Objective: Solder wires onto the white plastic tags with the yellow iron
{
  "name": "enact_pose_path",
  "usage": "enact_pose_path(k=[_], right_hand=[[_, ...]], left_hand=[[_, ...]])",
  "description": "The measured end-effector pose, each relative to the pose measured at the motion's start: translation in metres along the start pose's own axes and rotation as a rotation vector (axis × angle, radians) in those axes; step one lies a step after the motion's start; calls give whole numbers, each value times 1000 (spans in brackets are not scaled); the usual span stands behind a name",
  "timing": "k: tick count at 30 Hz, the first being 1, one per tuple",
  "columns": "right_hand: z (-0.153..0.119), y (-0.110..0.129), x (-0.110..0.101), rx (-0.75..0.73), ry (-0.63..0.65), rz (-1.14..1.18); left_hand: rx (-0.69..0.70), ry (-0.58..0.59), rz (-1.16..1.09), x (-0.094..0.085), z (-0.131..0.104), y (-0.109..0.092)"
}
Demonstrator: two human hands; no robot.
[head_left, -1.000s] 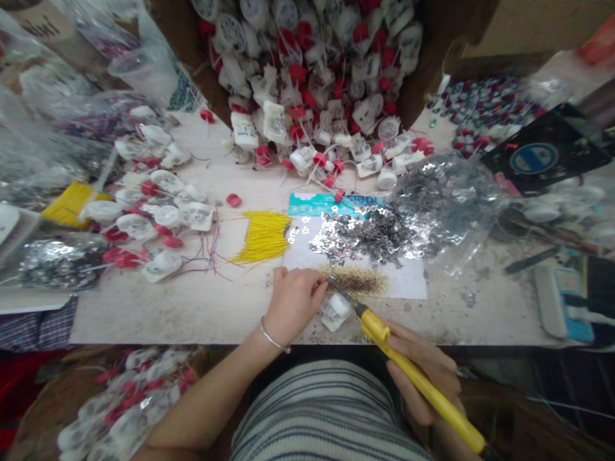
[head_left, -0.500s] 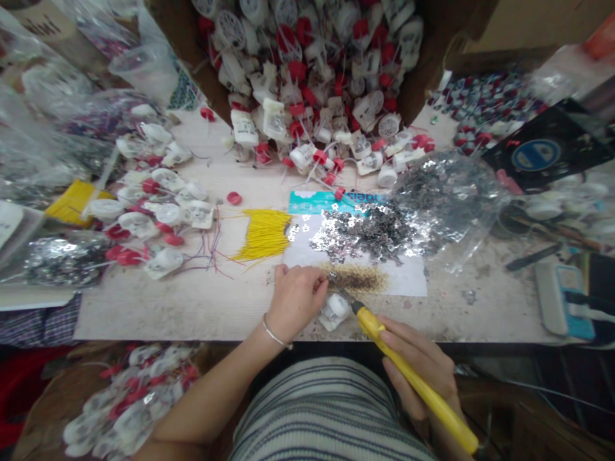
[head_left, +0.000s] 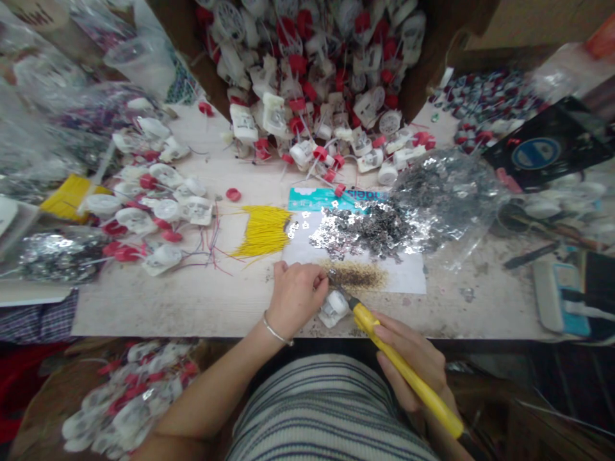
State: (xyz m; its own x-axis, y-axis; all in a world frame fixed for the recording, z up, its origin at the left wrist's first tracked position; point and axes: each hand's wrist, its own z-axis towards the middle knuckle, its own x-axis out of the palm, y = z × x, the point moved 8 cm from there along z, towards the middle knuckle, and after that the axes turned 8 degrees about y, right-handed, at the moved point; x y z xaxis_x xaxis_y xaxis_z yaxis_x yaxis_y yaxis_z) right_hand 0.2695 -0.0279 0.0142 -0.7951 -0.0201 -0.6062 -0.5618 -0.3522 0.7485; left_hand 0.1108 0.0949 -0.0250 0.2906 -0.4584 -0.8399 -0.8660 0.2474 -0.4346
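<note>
My right hand (head_left: pixel 413 358) is closed around the yellow handle of a soldering iron (head_left: pixel 406 371). The iron's tip points up and left, close to the fingertips of my left hand (head_left: pixel 298 291). That left hand is pinched beside a brown-stained patch (head_left: pixel 360 275) on a white sheet (head_left: pixel 410 272); what its fingers hold is too small to make out. Just below the iron's tip, a small white plastic part (head_left: pixel 334 308) sits on the table. A bundle of yellow wires (head_left: pixel 264 230) lies beyond my left hand, beside a heap of small shiny metal pieces (head_left: pixel 365 230).
A box (head_left: pixel 177 32) of white parts with red caps stands at the back. More such parts (head_left: pixel 158 205) lie on the left, and others (head_left: pixel 139 397) below the table edge. A plastic bag (head_left: pixel 451 198) of metal pieces and a black box (head_left: pixel 548 147) are on the right.
The soldering iron and my right hand have shifted slightly left. My left hand keeps its pinch in nearly the same place. The whole view has moved a little.
</note>
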Motion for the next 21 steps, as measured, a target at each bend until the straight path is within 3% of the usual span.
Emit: enact_pose_path(k=[6,10,13,18,21], right_hand=[[-1,8,2,-106,33,-123],[-4,1,-4,-55,-209,25],[5,-5,11,-35,-272,130],[29,-10,46,-29,-218,81],[37,-16,49,-56,-189,64]], left_hand=[[-8,-23,18,3,-1,-2],[-12,-22,12,2,-1,-2],[-13,-12,13,1,0,-2],[-21,0,17,1,0,-1],[23,11,-39,0,-1,1]])
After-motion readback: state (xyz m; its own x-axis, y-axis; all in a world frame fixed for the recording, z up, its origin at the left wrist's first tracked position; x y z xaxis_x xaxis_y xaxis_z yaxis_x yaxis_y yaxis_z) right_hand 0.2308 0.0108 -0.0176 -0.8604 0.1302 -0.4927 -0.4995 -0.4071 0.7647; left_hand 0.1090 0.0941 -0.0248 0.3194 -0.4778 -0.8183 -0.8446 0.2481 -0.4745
